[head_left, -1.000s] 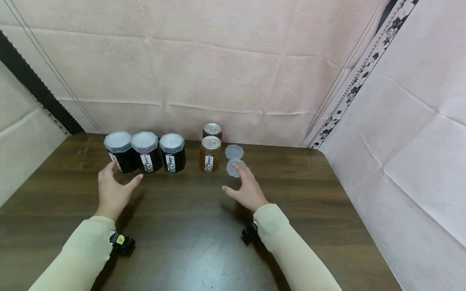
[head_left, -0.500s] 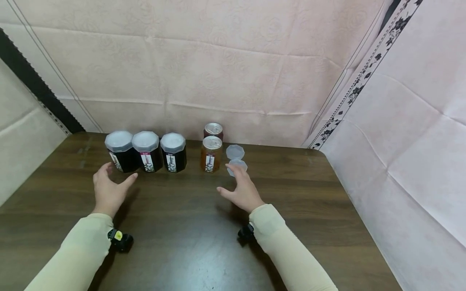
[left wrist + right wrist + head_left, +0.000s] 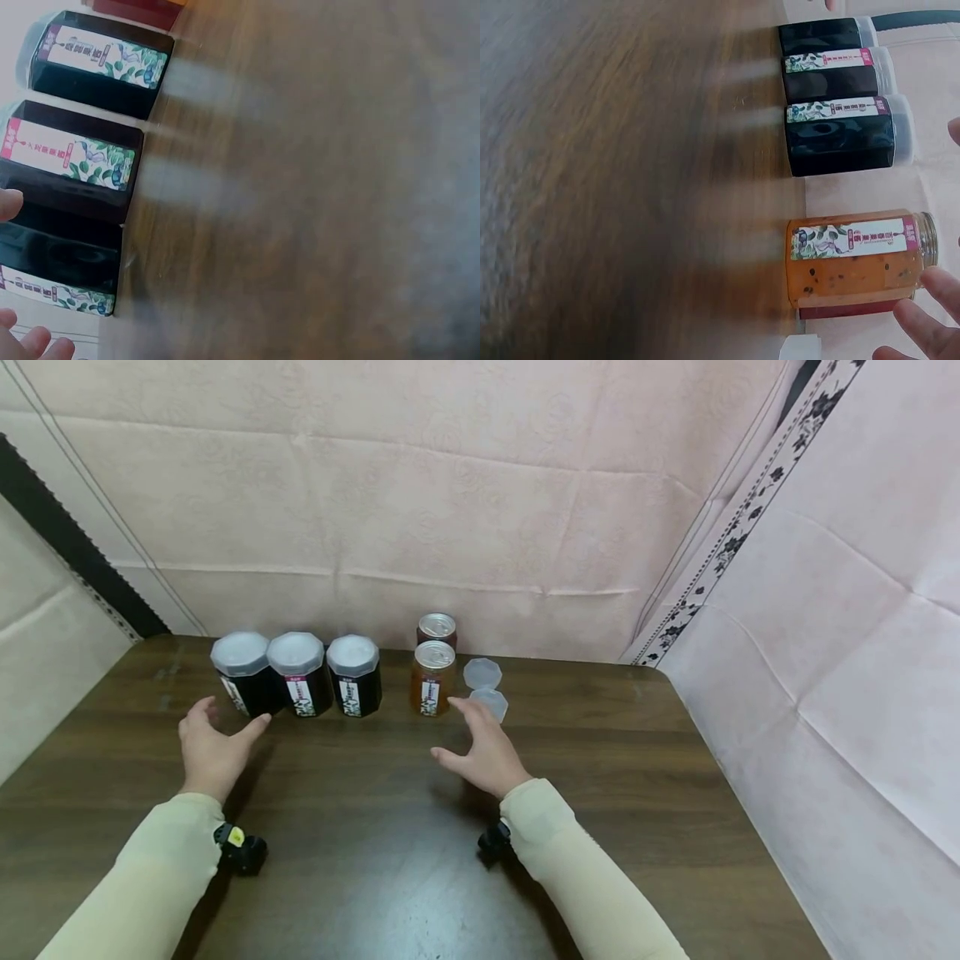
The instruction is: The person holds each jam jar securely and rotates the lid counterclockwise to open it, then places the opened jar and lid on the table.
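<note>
Hovering open-fingered, right hand [image 3: 483, 747] sits just in front of the amber jar [image 3: 432, 677], holding nothing. Left hand [image 3: 210, 745] likewise spread, empty, near the leftmost dark jar [image 3: 242, 672]. Red jar [image 3: 437, 629] mostly hidden behind the amber one. Near clear lid [image 3: 492, 702] partly covered by fingers. Both hands have drifted left since a second ago; counter [image 3: 375, 827] unchanged.

Three black jars [image 3: 300, 685] with pale grey lids and floral labels; an orange glass jar [image 3: 432, 679] with a silver lid; dark brown wood-grain table [image 3: 375, 860]; pink embossed backdrop [image 3: 420, 485]; cream sleeves [image 3: 150, 885].
</note>
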`<action>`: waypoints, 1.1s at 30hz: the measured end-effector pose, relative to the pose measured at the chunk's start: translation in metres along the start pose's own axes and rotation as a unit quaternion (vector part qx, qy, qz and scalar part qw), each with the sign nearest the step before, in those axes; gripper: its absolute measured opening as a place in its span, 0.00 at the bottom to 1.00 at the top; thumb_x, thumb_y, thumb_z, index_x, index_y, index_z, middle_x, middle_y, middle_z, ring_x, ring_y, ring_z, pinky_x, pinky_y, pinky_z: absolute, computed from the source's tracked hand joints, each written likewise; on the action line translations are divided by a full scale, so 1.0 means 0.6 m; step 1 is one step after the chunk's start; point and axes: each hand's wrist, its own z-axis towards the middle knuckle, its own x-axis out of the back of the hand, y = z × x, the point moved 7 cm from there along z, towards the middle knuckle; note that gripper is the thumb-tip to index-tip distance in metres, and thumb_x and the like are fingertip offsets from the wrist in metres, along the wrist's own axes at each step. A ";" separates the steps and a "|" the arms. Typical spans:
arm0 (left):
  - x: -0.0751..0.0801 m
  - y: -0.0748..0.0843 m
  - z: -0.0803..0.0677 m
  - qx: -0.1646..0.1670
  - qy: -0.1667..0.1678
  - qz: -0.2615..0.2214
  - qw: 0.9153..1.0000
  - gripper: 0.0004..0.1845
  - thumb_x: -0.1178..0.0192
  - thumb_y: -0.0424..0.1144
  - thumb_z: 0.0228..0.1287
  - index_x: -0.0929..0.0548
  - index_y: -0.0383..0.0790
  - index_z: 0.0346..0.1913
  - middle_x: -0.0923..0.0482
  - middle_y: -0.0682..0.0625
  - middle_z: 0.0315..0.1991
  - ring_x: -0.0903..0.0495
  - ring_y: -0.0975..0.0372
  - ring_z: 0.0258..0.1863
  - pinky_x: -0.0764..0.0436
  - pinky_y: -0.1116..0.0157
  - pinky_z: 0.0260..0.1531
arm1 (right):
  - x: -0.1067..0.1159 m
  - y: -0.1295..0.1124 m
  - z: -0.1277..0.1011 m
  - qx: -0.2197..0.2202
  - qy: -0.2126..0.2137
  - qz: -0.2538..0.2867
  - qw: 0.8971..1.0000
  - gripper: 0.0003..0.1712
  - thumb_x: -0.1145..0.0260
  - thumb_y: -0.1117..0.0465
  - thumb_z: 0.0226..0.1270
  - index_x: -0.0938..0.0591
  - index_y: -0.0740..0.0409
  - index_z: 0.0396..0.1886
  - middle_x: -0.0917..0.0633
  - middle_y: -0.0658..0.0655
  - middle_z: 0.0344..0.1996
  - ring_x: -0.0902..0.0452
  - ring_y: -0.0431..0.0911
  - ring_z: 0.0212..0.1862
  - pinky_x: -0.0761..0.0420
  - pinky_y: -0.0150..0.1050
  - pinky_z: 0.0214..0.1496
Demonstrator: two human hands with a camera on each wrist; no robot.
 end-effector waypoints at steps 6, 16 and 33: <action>0.002 -0.003 0.008 0.011 -0.004 0.007 1.000 0.48 0.41 0.54 0.64 0.54 0.33 0.75 0.51 0.29 0.70 0.46 0.40 0.68 0.39 0.44 0.65 | -0.008 -0.006 0.005 0.005 -0.005 -0.005 1.000 0.44 0.31 0.45 0.59 0.38 0.49 0.72 0.36 0.54 0.70 0.41 0.49 0.70 0.34 0.51 0.68; 0.005 -0.008 0.029 0.014 -0.009 0.009 1.000 0.49 0.42 0.55 0.63 0.56 0.31 0.74 0.52 0.28 0.70 0.48 0.39 0.68 0.40 0.42 0.65 | -0.025 -0.022 0.014 0.023 -0.026 -0.010 0.999 0.44 0.31 0.45 0.59 0.37 0.50 0.72 0.35 0.54 0.69 0.38 0.48 0.68 0.33 0.48 0.68; 0.002 -0.010 0.060 0.005 -0.019 0.011 1.000 0.53 0.40 0.57 0.61 0.59 0.31 0.75 0.55 0.28 0.71 0.49 0.38 0.69 0.41 0.41 0.65 | -0.042 -0.034 0.028 0.025 -0.037 -0.026 0.999 0.44 0.31 0.43 0.59 0.38 0.45 0.72 0.36 0.52 0.70 0.39 0.46 0.69 0.32 0.48 0.67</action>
